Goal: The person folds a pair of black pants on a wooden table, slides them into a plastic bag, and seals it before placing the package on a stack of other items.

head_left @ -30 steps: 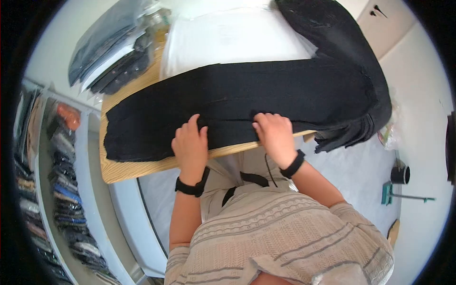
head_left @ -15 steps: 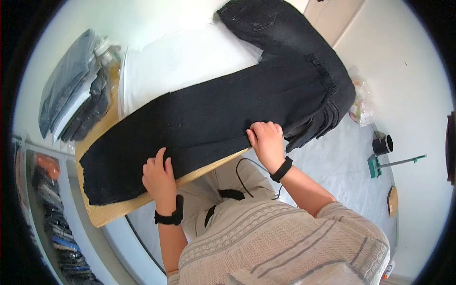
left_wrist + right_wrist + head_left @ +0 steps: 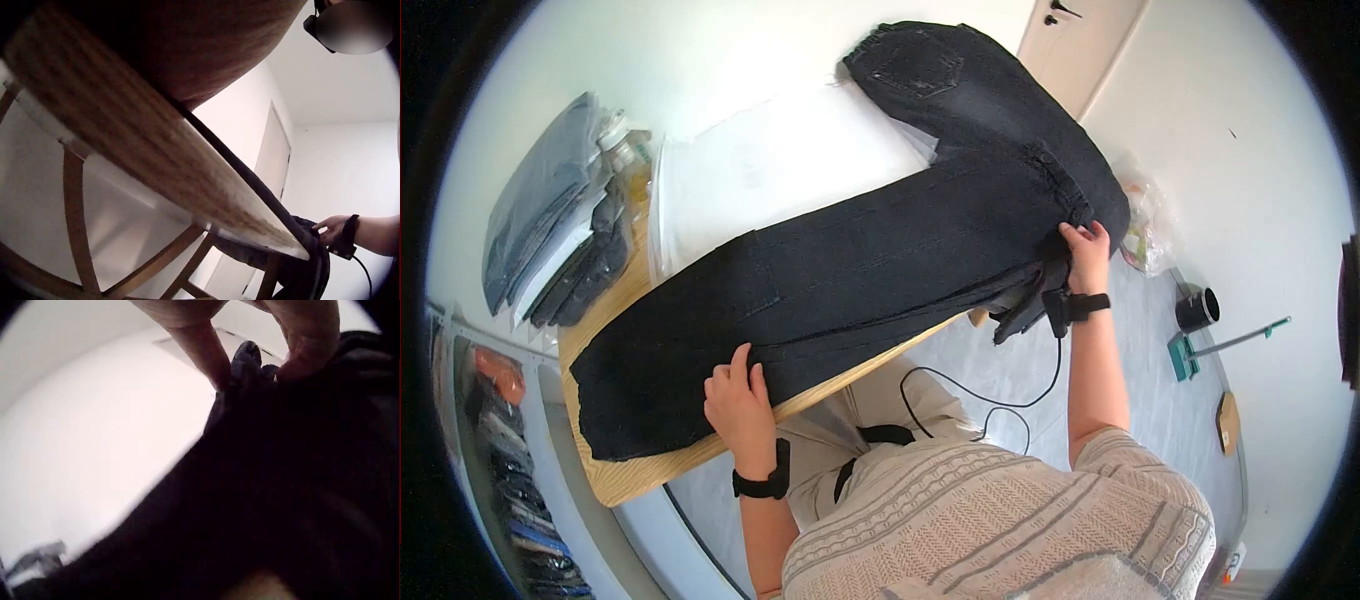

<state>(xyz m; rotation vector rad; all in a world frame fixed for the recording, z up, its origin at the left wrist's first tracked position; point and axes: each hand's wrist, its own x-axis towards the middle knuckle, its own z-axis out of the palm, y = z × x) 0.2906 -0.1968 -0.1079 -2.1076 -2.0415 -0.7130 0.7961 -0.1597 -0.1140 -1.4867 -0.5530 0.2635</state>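
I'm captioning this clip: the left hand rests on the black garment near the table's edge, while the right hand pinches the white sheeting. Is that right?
Not quite: the right hand pinches the black garment, as the right wrist view shows. The left hand does rest on that garment near the edge of the table.

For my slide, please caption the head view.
Left hand rests on black jeans spread over a table; right hand pinches them.
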